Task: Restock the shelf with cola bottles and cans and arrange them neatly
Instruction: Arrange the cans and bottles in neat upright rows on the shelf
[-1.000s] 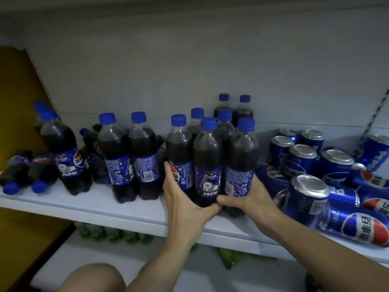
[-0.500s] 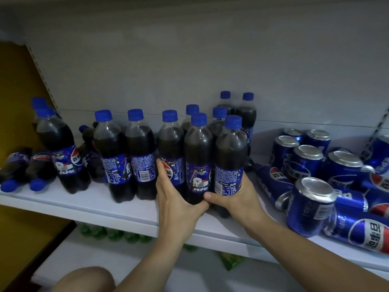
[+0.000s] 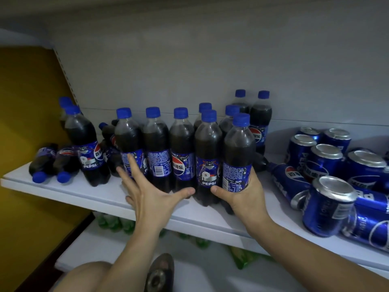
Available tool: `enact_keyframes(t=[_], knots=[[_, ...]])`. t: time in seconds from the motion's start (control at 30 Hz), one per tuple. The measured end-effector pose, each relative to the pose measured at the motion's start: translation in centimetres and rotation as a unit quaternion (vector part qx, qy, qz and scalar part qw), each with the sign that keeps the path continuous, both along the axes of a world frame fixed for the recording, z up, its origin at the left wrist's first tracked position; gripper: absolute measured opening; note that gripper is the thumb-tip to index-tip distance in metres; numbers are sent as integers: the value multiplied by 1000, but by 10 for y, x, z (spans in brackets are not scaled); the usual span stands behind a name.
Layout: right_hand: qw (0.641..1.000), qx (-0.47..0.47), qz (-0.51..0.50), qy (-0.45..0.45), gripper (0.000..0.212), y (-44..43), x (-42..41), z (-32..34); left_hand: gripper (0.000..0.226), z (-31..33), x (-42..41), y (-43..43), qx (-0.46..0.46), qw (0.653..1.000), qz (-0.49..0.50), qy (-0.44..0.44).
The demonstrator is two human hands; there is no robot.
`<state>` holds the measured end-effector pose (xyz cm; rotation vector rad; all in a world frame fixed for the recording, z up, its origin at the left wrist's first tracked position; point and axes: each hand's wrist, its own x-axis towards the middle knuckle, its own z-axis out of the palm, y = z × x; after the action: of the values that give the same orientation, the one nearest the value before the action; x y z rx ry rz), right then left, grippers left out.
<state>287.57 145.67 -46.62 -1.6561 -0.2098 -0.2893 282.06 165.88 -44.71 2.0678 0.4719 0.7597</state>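
Note:
A row of upright cola bottles (image 3: 157,144) with blue caps stands along the white shelf (image 3: 63,192). My left hand (image 3: 147,192) is open with its fingers spread in front of the row, the thumb by the bottle bases. My right hand (image 3: 242,194) wraps the lower part of the rightmost front bottle (image 3: 239,148). More bottles stand behind, two at the back (image 3: 261,119). One upright bottle (image 3: 82,140) stands apart at the left. Blue cola cans (image 3: 328,205) crowd the right end, some upright, some lying (image 3: 288,182).
Two bottles (image 3: 44,161) lie on their sides at the shelf's left end, caps over the front edge. A lower shelf holds green bottles (image 3: 113,223). A yellow wall (image 3: 25,123) bounds the left. My knee (image 3: 84,277) and shoe (image 3: 160,272) show below.
The held group of bottles slid left and closed up against the row. My left hand came off the bottles and spread open. My right hand kept its hold.

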Motion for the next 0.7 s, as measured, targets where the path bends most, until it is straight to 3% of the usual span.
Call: enact_keyframes(t=[0.27, 0.7], knots=[[999, -20, -26, 6, 93, 21, 3, 0, 167, -3, 18, 10, 41, 998, 2, 53], [999, -29, -16, 20, 99, 61, 25, -2, 169, -9, 43, 49, 41, 997, 7, 58]])
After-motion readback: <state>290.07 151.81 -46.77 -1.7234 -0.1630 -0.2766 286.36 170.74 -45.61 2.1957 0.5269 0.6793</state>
